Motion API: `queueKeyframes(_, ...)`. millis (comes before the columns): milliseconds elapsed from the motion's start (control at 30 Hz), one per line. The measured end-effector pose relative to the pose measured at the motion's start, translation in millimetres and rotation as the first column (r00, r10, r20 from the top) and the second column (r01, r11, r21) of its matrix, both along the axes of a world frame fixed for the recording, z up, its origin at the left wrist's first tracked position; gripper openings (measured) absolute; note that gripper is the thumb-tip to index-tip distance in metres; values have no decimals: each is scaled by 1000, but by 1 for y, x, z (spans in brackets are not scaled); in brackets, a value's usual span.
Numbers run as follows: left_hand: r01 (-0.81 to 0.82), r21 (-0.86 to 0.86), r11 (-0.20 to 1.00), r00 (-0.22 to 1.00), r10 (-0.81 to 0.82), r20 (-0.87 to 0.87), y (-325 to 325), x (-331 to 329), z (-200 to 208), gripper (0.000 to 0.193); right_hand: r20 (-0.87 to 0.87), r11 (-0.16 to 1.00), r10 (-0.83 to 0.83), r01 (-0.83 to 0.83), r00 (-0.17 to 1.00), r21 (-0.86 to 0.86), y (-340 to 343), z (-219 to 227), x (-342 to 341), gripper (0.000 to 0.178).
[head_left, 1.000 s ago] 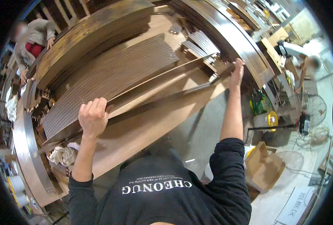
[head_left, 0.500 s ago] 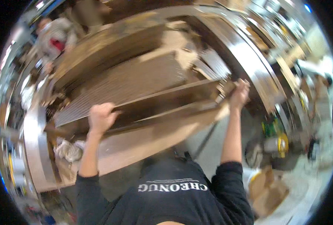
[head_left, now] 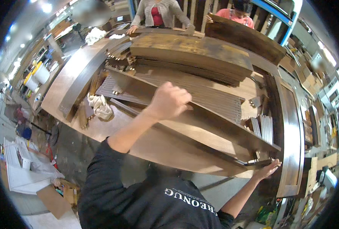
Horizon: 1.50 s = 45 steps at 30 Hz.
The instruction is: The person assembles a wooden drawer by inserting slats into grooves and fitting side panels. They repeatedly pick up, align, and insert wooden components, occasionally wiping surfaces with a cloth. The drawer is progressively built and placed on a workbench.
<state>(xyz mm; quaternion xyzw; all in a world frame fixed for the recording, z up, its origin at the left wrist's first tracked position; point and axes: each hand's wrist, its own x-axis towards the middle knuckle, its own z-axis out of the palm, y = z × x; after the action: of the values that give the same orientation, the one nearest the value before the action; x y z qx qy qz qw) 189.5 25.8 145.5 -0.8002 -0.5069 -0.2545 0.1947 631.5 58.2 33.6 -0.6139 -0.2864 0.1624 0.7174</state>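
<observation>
A long dark wooden frame stands on edge, slanting across the worktable from far left to near right. My left hand is closed in a fist at the frame's rear board, with nothing visible in it; whether it touches the edge I cannot tell. At the near right end, my right hand grips a short end piece of the frame, its fingers partly hidden. Behind the frame lie several grooved dark slats side by side. A bundle of pale-edged strips sits near the right end.
A stack of dark boards stands at the back of the table. A panelled door lies along the right. White cloth rests at left. Across the table, one person leans on it; another holds a dark panel.
The view has swung, so the frame now slants down to the right. My left fist is now farther right along the frame; my right hand stays at its right end.
</observation>
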Motion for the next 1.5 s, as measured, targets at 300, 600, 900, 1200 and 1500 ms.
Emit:
queueKeyframes(300,-335,-571,749,885,458,82,28,-94,-73,56,-30,988,121,-117,992,101,7,-36,20,69)
queueKeyframes(600,-239,-775,584,969,190,-156,-17,26,-125,117,9,972,93,-93,996,214,-1,-12,2,32)
queueKeyframes(900,-297,-610,735,945,137,-296,-50,9,-138,77,19,974,108,-109,994,198,-3,-18,4,36)
queueKeyframes(1200,-220,-264,939,949,268,164,-40,-65,2,19,72,907,181,-195,981,373,16,-11,13,22)
queueKeyframes(1500,119,-166,979,979,-87,187,-81,-12,60,31,-120,741,604,-501,788,447,22,8,45,18)
